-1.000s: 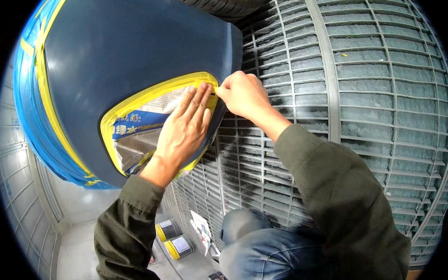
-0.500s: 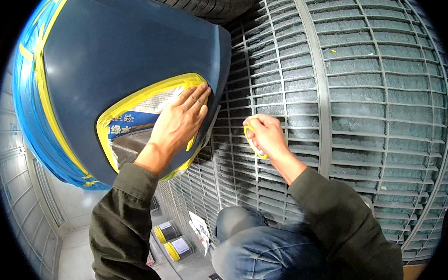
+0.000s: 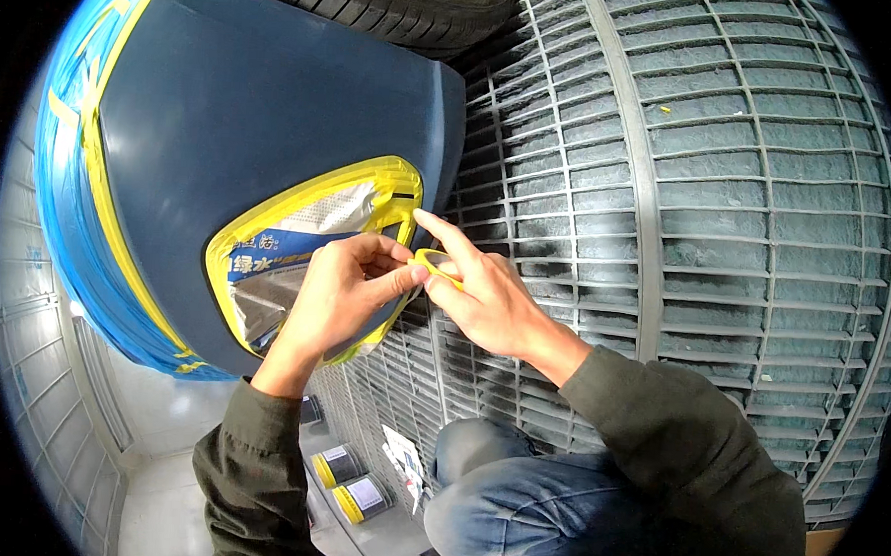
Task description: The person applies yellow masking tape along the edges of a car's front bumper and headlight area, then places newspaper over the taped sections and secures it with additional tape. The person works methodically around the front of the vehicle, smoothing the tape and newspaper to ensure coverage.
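Yellow ring-shaped roll of masking tape (image 3: pixel 455 275) held btwn both hands, just off the R edge of the dark blue-grey curved car-body panel (image 3: pixel 274 102); R hand (image 3: pixel 489 300) grips it w/ thumb and curled fingers, forefinger extended toward the yellow tape border (image 3: pixel 310 198), while L hand (image 3: pixel 346 279) has thumb and forefinger nearly together at its L rim (pinched contents unclear). Ring is tilted, long visible axis slanting upper L to lower R. Step, prob.: working the tape end; next move calls for a steady roll.
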`<state>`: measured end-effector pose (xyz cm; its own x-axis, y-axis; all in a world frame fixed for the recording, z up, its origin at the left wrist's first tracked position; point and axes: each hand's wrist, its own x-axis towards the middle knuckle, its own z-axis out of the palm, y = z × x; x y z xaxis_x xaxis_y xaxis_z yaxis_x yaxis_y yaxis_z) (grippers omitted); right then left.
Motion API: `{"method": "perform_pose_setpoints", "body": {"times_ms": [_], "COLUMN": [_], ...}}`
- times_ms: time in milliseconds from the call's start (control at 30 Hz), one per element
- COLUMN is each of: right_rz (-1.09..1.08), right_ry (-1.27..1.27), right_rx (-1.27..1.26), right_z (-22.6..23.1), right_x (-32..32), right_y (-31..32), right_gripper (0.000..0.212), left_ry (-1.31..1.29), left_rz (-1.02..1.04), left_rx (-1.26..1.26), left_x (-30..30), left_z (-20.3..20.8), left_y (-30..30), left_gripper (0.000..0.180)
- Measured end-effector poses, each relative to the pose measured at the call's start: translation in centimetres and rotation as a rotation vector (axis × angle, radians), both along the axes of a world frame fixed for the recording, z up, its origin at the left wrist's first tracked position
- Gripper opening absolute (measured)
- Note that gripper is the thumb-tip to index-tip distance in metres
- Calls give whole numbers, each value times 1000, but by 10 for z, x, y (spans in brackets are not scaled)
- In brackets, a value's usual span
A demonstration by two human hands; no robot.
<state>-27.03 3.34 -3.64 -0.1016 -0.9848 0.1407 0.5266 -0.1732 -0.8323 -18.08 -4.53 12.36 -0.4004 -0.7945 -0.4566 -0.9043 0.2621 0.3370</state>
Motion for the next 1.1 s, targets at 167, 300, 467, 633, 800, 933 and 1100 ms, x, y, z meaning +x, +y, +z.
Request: {"method": "perform_pose_setpoints", "body": {"times_ms": [167, 300, 467, 633, 800, 933, 1100], "right_rz": [149, 45, -49, -80, -78, -75, -111], "right_ry": [-31, 170, 220, 365, 384, 367, 348], "right_rx": [76, 296, 400, 389, 430, 425, 378], "right_z": [0, -13, -18, -11, -14, -11, -14], "right_x": [-7, 3, 2, 4, 1, 2, 4], "right_y": [-15, -41, -79, -90, -94, -96, -98], "right_gripper": [46, 29, 23, 25, 25, 24, 19], "left_ry": [-287, -381, -582, -734, -847, -888, -971], "left_rz": [-247, -522, -599, -648, -581, -990, -1243], "left_rx": [-334, -672, -847, -853, -942, -849, -732], "left_x": [-9, -3, -12, -12, -26, -13, 22], "left_z": [10, -11, -31, -29, -28, -21, -31], "left_y": [-11, -26, -48, -50, -46, -33, -22], "left_gripper": [19, 19, 26, 26, 30, 13, 41]}}
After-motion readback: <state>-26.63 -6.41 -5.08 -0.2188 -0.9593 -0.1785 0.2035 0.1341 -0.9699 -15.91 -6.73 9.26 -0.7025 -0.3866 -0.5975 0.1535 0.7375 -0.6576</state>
